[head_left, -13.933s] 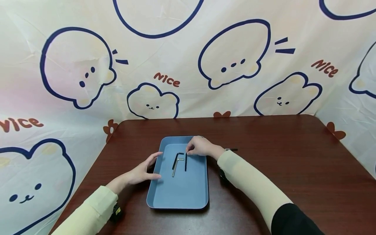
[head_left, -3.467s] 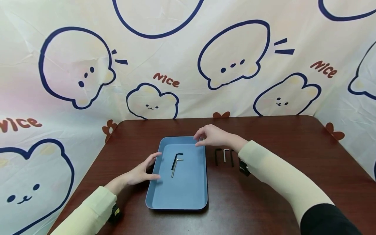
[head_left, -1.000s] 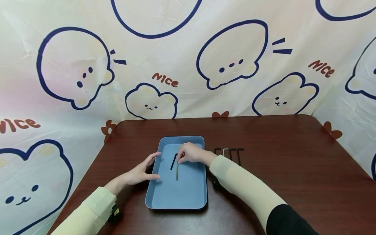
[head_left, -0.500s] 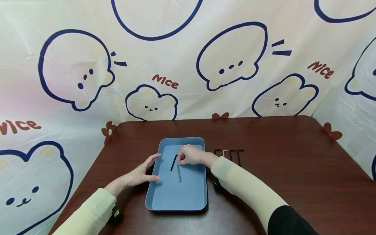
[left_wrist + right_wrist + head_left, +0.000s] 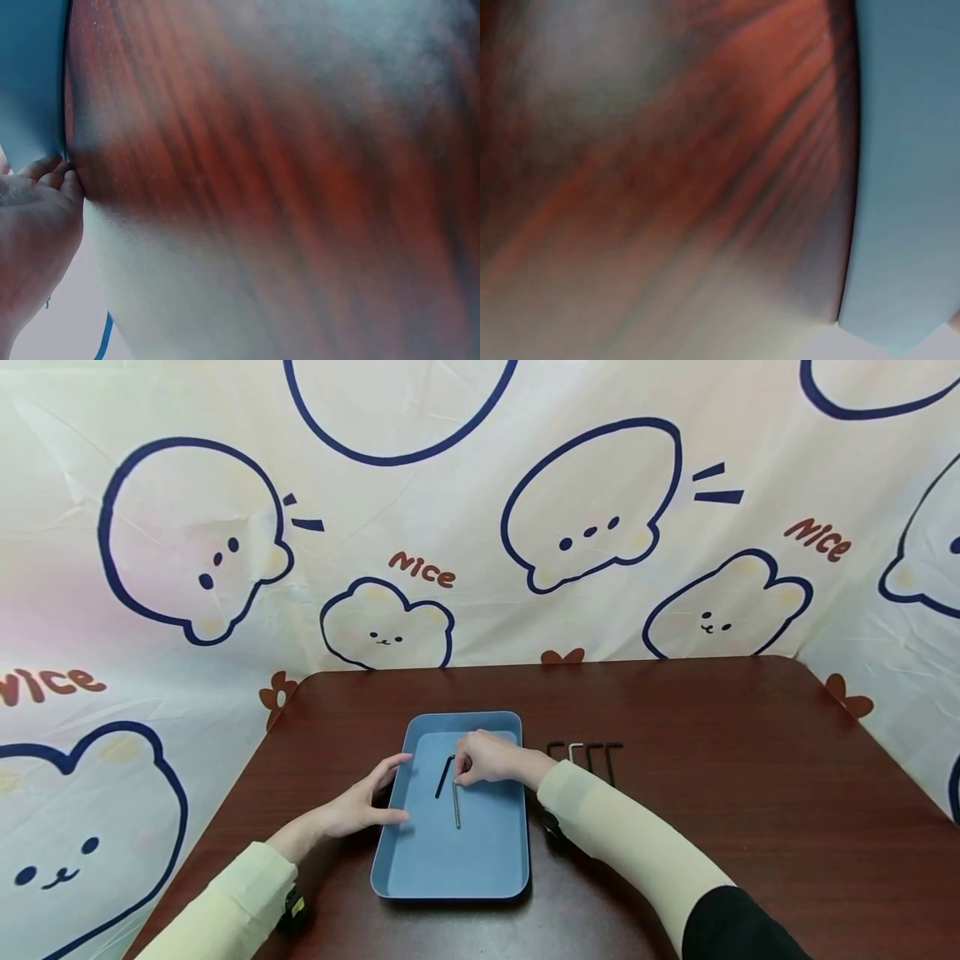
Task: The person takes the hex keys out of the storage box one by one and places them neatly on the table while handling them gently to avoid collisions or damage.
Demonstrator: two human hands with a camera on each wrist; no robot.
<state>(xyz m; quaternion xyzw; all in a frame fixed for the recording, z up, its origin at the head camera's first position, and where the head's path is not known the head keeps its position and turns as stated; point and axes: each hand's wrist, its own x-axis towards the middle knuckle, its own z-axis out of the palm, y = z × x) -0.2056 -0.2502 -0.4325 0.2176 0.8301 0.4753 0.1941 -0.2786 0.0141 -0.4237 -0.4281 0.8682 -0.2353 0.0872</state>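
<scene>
The blue tray (image 5: 450, 881) lies on the table in the head view. My left hand (image 5: 348, 808) rests at its left rim with fingers and thumb spread, holding no tool. Over the tray, my right hand (image 5: 489, 757) pinches a silver hex key (image 5: 457, 812) near its upper end; its bend is hidden by the fingers, and its long arm points toward me. Just left of it a black hex key (image 5: 443, 779) lies in the tray, its short arm partly covered. The left wrist view shows the left hand (image 5: 37, 217) against the tray's side.
Right of the tray, several hex keys stand in a row on the brown table (image 5: 712, 777): black ones (image 5: 611, 766) and a silver one (image 5: 575, 747), partly behind the right forearm. A patterned cloth (image 5: 480, 610) hangs behind the table.
A third hex key has left the tray, and the row at right has grown. My right hand came back from beside the row and took the silver hex key, shifting it off the black one.
</scene>
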